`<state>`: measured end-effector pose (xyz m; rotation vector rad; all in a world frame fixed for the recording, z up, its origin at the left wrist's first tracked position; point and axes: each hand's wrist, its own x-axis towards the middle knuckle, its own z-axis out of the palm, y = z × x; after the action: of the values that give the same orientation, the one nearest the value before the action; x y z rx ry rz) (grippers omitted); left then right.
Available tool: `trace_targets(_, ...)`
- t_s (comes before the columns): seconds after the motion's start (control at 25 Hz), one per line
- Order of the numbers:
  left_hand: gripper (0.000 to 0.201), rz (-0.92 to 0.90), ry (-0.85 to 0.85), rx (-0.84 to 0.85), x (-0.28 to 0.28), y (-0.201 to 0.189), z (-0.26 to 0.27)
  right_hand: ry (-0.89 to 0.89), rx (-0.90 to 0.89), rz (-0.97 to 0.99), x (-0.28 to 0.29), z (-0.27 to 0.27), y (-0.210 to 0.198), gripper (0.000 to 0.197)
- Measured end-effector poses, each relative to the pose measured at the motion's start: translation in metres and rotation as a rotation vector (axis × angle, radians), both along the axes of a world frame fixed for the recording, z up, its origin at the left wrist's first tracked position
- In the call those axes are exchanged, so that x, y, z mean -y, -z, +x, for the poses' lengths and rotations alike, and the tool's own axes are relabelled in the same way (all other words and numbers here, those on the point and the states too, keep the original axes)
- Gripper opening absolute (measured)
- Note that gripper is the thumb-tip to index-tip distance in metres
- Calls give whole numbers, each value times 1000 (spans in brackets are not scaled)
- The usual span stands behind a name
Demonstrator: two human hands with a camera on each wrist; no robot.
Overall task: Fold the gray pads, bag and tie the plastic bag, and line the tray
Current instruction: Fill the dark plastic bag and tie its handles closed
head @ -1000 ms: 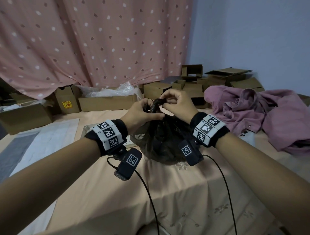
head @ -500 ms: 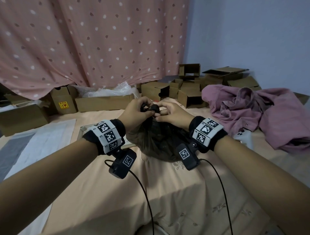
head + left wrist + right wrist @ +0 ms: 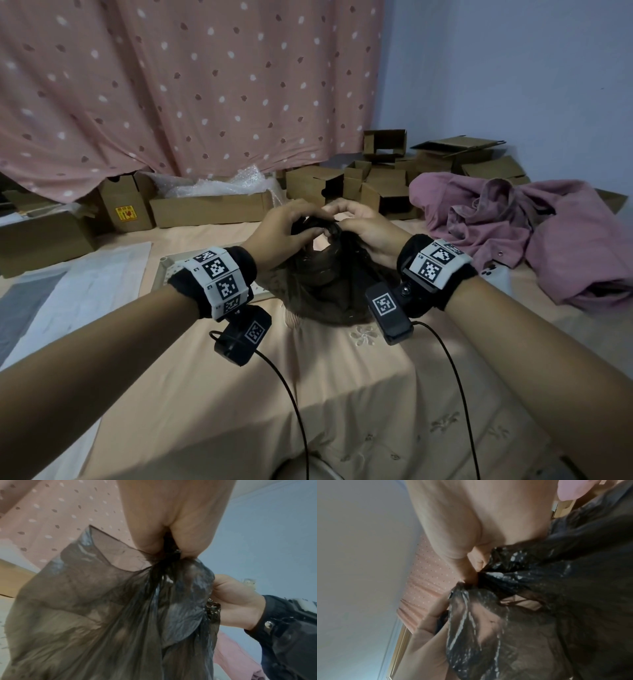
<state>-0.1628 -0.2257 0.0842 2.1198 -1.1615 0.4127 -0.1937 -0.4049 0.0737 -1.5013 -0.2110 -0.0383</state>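
Note:
A thin dark plastic bag (image 3: 318,291) sits on the peach bed cover straight ahead, its neck gathered into a twisted bunch (image 3: 317,226) at the top. My left hand (image 3: 287,228) pinches that bunch from the left, and my right hand (image 3: 363,226) pinches it from the right. In the left wrist view the bag (image 3: 96,615) hangs below my fingers, which squeeze the twisted neck (image 3: 169,553). The right wrist view shows the shiny crumpled plastic (image 3: 513,601) gripped between both hands. A white tray (image 3: 166,270) lies behind my left wrist, mostly hidden. A gray pad (image 3: 24,301) lies at far left.
Cardboard boxes (image 3: 205,209) and bubble wrap line the far edge under a pink dotted curtain. A heap of mauve clothing (image 3: 534,236) lies to the right. A white sheet (image 3: 85,294) lies left of the tray. Wrist camera cables trail toward me.
Both hands have come lower and closer together on the bag's neck, and the bunched plastic has been drawn tighter. The bag has stayed on the bed.

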Motion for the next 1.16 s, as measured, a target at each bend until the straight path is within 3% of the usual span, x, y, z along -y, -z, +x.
trace_targets(0.12, 13, -51, -52, -73, 3, -2, -1, -30, -57, 114, 1, -10, -1, 20)
trace_targets(0.24, 12, -10, -121, -76, 8, -4, -4, -113, -96, 166, 2, -23, -5, 14)
trace_targets(0.48, 14, 55, -137, -24, 14, 0, -8, 248, 159, -501, 2, -19, 1, 19)
trace_targets(0.64, 14, 66, -137, -32, 12, 3, -6, 460, 530, -1078, 0, -26, 0, 10)
trace_targets(0.72, 17, 84, -146, -15, 12, 4, -5, 517, 727, -1255, 3, -33, -4, 15)
trace_targets(0.84, 20, 124, -172, 34, 14, 7, -4, 496, 821, -1183, 9, -35, -4, 23)
trace_targets(1.0, 18, 152, -126, 51, 19, 14, -9, 520, 668, -901, 11, -28, 5, 27)
trace_targets(1.16, 21, 92, -76, -113, 17, 10, -9, 556, 414, -526, 20, -25, 6, 22)
